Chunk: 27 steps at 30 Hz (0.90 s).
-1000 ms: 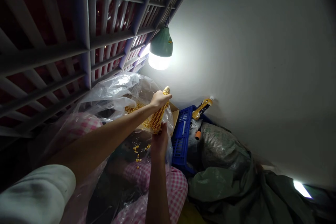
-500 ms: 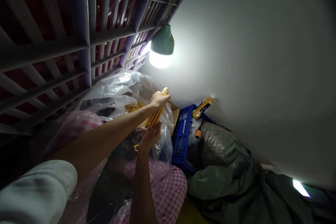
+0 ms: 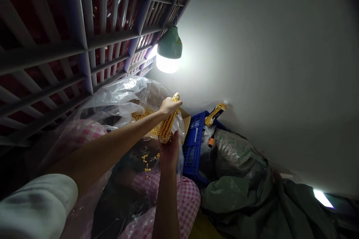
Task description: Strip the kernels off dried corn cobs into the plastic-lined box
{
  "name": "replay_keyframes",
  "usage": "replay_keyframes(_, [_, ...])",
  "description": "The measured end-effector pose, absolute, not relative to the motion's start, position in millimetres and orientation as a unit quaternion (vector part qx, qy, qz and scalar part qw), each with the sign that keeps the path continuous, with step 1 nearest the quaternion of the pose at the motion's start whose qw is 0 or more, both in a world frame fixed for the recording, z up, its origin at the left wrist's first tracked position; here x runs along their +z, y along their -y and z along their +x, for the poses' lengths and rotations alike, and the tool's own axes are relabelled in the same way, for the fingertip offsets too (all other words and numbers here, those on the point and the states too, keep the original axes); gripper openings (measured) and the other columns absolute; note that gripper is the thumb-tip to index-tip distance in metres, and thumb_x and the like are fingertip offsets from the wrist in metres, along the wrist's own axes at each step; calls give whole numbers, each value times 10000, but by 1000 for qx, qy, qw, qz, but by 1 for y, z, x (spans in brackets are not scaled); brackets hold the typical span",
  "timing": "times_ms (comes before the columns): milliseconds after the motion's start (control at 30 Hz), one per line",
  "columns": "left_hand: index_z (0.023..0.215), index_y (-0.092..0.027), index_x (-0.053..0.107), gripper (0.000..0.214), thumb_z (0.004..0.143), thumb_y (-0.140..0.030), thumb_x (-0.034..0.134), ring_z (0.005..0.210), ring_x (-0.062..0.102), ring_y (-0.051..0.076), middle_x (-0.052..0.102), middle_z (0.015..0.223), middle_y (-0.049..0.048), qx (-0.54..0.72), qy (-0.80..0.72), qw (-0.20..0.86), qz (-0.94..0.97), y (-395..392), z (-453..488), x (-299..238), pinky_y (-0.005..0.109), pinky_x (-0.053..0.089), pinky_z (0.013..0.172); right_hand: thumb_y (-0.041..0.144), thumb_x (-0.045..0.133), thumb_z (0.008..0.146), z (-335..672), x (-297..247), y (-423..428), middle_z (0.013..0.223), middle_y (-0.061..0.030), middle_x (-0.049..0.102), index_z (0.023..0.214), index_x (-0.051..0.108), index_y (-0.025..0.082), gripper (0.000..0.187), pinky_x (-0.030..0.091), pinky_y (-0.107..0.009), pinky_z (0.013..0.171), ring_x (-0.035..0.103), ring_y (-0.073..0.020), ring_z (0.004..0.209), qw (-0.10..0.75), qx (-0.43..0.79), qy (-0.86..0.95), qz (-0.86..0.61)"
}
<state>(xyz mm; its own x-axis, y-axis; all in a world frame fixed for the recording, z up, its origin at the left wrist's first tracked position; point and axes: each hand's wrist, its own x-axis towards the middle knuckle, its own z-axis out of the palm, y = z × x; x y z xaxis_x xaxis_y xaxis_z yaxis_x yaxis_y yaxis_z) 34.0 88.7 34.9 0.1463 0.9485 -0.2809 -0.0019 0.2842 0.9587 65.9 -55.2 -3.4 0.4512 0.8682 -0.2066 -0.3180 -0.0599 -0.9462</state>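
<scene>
A yellow corn cob [image 3: 168,124], thick with kernels, is held at a slant in the middle of the view, its pale tip up. Near the tip, my left hand [image 3: 168,106] is closed around it, thumb towards the wall. My right hand [image 3: 170,148] touches the lower end from below and the right, with fingers curled and partly hidden behind the cob. Under both hands spreads a clear plastic bag [image 3: 123,89]. A heap of loose kernels [image 3: 143,114] lies in it, and a few scattered kernels [image 3: 146,165] rest on a dark surface nearer to me.
A glowing lamp [image 3: 169,49] hangs from a slatted plastic crate [image 3: 112,41] at the upper left. Right of the hands stand a cardboard box [image 3: 186,122] and a blue basket [image 3: 193,145] holding a yellow-and-black item [image 3: 215,114]. Beyond are a stuffed sack [image 3: 238,151] and dark green cloth [image 3: 241,198].
My right hand has shifted right and slightly down along the cob's lower end. More loose kernels show on the dark surface below. My left hand keeps its hold near the tip.
</scene>
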Motion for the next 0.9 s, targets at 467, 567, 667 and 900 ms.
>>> replay_keyframes(467, [556, -179, 504, 243, 651, -377, 607, 574, 614, 189, 537, 502, 28, 365, -548, 561, 501, -83, 33, 33, 223, 430, 493, 414, 356, 831, 40, -24, 43, 854, -46, 642, 919, 568, 205, 310, 496, -266, 616, 585, -166, 774, 626, 364, 183, -666])
replay_keyframes(567, [546, -176, 497, 254, 671, -380, 583, 561, 612, 188, 542, 509, 34, 364, -541, 559, 513, -85, 34, 34, 230, 432, 489, 373, 353, 806, 53, -27, 39, 780, -40, 650, 819, 587, 204, 289, 508, -294, 668, 609, -172, 763, 622, 415, 180, -639])
replay_keyframes(667, [536, -168, 499, 270, 674, -382, 589, 539, 604, 181, 542, 511, 33, 368, -532, 560, 517, -90, 33, 34, 234, 438, 484, 374, 402, 773, 68, -24, 34, 728, -53, 660, 742, 609, 194, 276, 510, -334, 696, 627, -193, 749, 599, 476, 194, -614])
replay_keyframes(900, [582, -155, 536, 269, 638, -379, 673, 514, 591, 158, 548, 495, 16, 397, -527, 583, 474, -95, 29, 36, 220, 443, 481, 527, 289, 859, 84, -2, 34, 1020, -68, 670, 1010, 628, 190, 501, 481, -316, 740, 593, -193, 987, 568, 493, 263, -603])
